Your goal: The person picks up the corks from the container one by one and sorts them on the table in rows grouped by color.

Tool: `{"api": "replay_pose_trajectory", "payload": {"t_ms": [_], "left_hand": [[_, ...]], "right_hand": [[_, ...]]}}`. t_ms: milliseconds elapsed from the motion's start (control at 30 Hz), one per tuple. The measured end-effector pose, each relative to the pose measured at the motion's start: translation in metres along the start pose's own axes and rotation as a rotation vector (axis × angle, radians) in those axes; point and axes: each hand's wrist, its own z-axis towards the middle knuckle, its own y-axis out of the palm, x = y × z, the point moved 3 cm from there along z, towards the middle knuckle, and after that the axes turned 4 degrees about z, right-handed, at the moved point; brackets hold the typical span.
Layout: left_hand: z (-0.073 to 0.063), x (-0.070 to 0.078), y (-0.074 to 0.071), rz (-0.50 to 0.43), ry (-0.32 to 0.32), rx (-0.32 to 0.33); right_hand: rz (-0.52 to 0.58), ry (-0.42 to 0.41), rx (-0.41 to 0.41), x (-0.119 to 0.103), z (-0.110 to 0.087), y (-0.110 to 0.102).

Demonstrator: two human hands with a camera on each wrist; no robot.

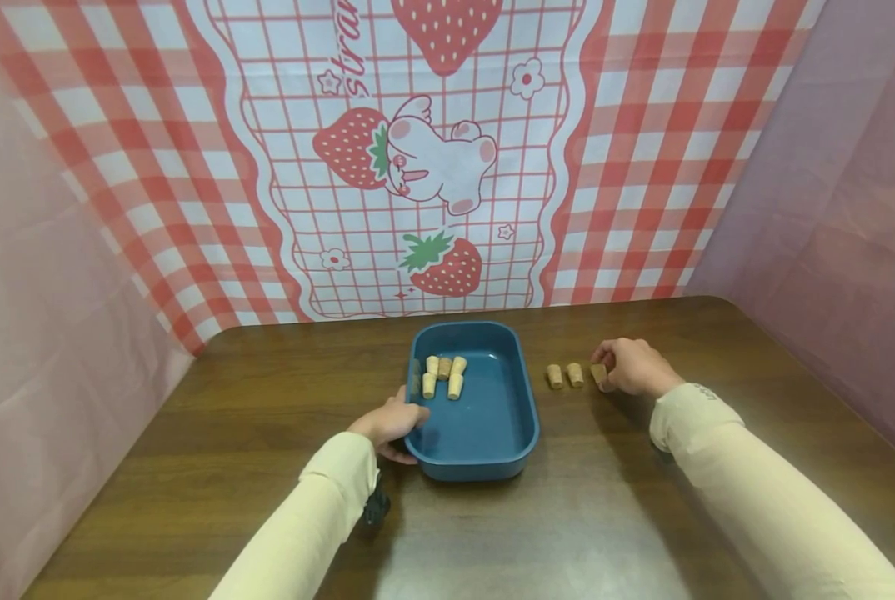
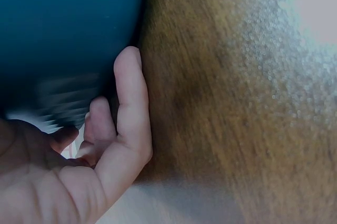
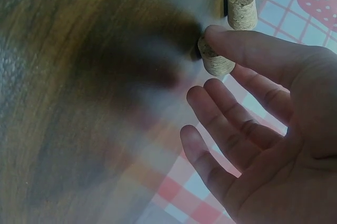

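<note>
A blue rectangular tray (image 1: 477,433) stands on the table with several tapered cork stoppers (image 1: 456,386) upright near its far left side. My left hand (image 1: 392,423) grips the tray's left wall, thumb over the rim and fingers on the outside. In the left wrist view, those fingers (image 2: 131,98) curl against the wall, low by the tabletop. To the right of the tray, my right hand (image 1: 635,367) pinches a cork stopper (image 3: 217,63) between thumb and index finger, while the other fingers spread apart. Two more cork stoppers (image 1: 574,375) stand in a row between that hand and the tray.
The brown wooden table (image 1: 282,433) has a glossy surface. Behind it hangs a red-and-white checked cloth (image 1: 642,167) with strawberry prints. Pinkish cloths (image 1: 852,208) close off the left and right sides.
</note>
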Motion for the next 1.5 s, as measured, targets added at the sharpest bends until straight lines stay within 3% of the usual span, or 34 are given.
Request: {"api": "replay_pose_trajectory", "payload": {"t_ms": [367, 700, 1033, 1500], "left_hand": [[0.001, 0.001, 0.000, 0.005, -0.016, -0.014], [0.001, 0.001, -0.001, 0.000, -0.018, -0.016], [0.002, 0.002, -0.001, 0.004, -0.029, -0.017], [0.003, 0.000, -0.002, 0.002, -0.025, -0.027]], "right_hand": [[-0.001, -0.008, -0.019, -0.003, -0.002, -0.005], [0.009, -0.032, 0.032, -0.017, -0.006, -0.016], [0.045, -0.080, 0.048, -0.044, -0.002, -0.027], [0.052, -0.135, 0.048, -0.094, 0.006, -0.023]]}}
